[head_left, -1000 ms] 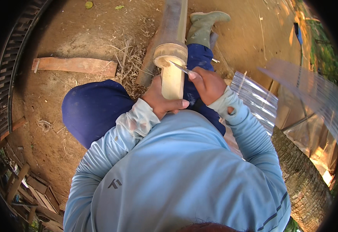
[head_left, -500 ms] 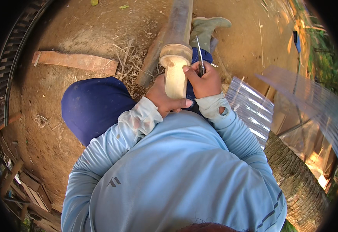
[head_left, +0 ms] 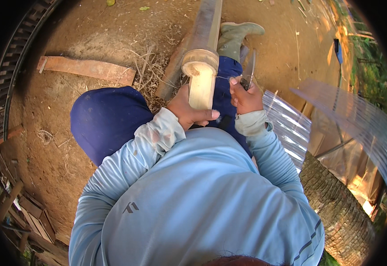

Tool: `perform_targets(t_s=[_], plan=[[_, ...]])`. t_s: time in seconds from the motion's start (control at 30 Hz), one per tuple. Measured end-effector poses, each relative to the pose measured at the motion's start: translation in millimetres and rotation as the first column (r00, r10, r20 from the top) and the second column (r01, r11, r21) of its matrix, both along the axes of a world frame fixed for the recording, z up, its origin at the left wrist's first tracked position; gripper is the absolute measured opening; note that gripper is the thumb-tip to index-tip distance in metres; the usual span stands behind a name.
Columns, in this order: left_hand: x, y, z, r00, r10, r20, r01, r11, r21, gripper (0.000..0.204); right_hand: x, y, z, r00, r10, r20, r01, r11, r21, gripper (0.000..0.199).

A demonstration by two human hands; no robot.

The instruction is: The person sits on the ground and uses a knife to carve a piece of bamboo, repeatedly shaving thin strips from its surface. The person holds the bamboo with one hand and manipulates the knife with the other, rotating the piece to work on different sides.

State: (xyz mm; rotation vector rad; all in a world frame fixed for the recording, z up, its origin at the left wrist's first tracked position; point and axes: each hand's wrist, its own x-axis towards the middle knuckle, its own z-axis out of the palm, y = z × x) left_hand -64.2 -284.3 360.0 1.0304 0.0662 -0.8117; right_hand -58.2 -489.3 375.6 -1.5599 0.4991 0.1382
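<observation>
A thick bamboo pole point(head_left: 201, 91) runs away from my body, its near end cut down to a pale half-round tongue below a ringed node. My left hand point(head_left: 190, 111) is wrapped round this tongue from the left, thumb across its near tip. To the right of the pole, my right hand point(head_left: 246, 95) is closed on a knife point(head_left: 253, 66), its thin blade pointing up and away. Between thumb and forefinger of that hand, a thin strand point(head_left: 222, 78) seems pinched, stretching back to the bamboo near the node.
My bent left knee point(head_left: 109, 119) in blue trousers rises at left; my right leg ends in a green boot point(head_left: 235, 37). A flat wooden board point(head_left: 87, 70) and dry shavings point(head_left: 147, 66) lie on the dirt. Clear corrugated sheets point(head_left: 286, 124) and a ridged trunk point(head_left: 335, 199) stand at right.
My right hand has moved right, away from the bamboo, carrying the knife, and a thin strand now spans the gap. My left hand keeps its hold on the pole.
</observation>
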Motion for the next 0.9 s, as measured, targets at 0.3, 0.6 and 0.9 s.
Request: perform_targets(t_s=[0.3,0.6,0.9], plan=[[-3.1,4.3,12.1,0.971,0.017,-0.240,-0.068,0.976,-0.205,0.068,-20.8,-14.7,21.2,0.948,0.315,0.043,-0.273,0.876,-0.397,0.024],[-3.9,0.7,8.0,0.980,0.000,-0.197,-0.036,0.983,-0.180,0.065,-14.4,1.2,22.5,0.945,0.326,-0.013,-0.321,0.922,-0.216,0.020],[-3.1,7.4,5.7,0.967,0.033,-0.252,-0.084,0.977,-0.198,0.060,-14.6,10.4,29.3,0.954,0.291,0.067,-0.295,0.953,0.069,0.019]])
